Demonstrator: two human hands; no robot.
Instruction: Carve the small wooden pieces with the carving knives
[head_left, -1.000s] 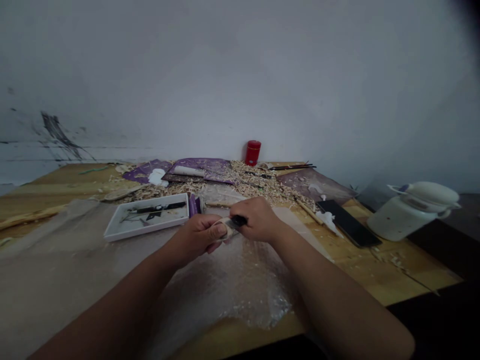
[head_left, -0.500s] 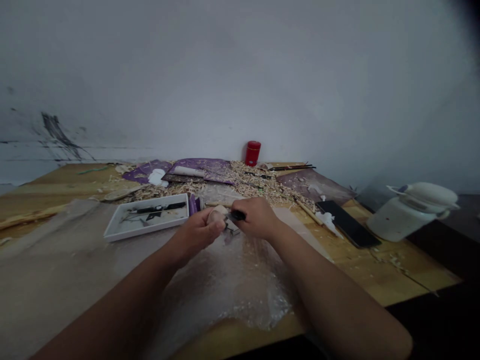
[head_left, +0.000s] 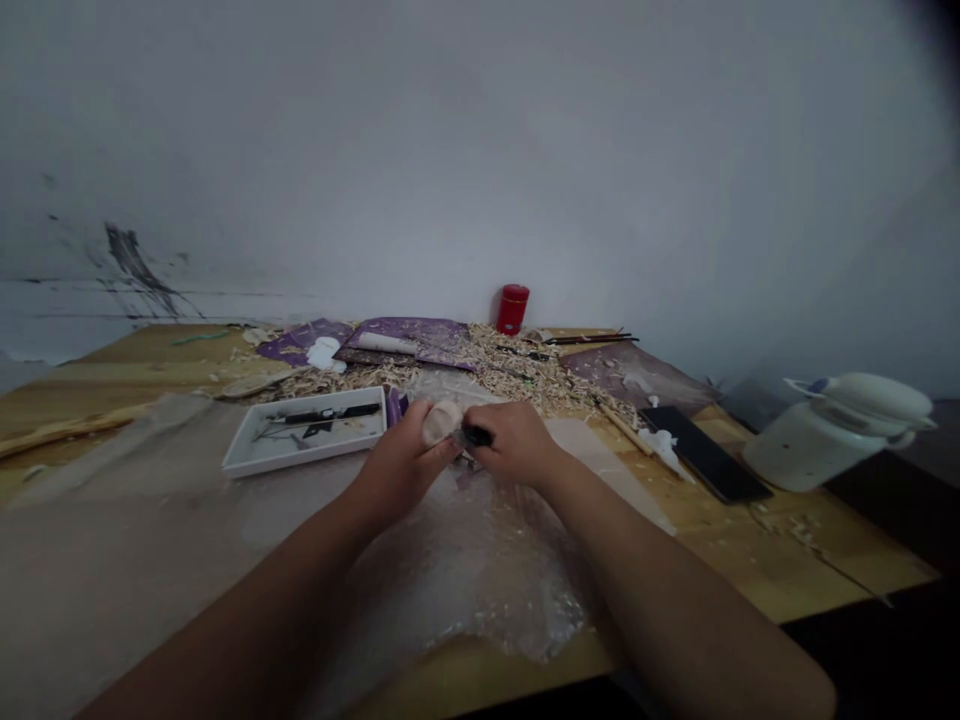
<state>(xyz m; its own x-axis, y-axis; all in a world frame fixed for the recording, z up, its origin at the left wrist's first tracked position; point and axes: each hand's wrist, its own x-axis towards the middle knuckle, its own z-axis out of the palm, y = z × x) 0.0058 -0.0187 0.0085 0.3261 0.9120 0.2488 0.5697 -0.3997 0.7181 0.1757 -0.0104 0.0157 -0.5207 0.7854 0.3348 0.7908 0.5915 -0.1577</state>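
Observation:
My left hand point(head_left: 405, 452) is closed around a pale wooden piece point(head_left: 442, 424) whose rounded, seemingly hollowed end faces up towards me. Against its right side comes a black-handled carving knife point(head_left: 477, 435), gripped in my closed right hand point(head_left: 514, 440). The blade is small and mostly hidden where it meets the wood, so its exact shape cannot be made out. Both hands are close together, over a sheet of clear plastic wrap point(head_left: 480, 560) spread on the wooden table point(head_left: 825, 560).
Left of my hands lies a white tray point(head_left: 240, 462) with dark tools. Wood shavings point(head_left: 525, 385) pile up behind, near a red canister point(head_left: 513, 309) and purple sheets point(head_left: 442, 335). On the right are a black phone point(head_left: 705, 455) and a white lidded container point(head_left: 802, 445).
The wooden piece has turned in my left hand, its round end now facing me more. My left hand has shifted its grip. The whole view has moved slightly.

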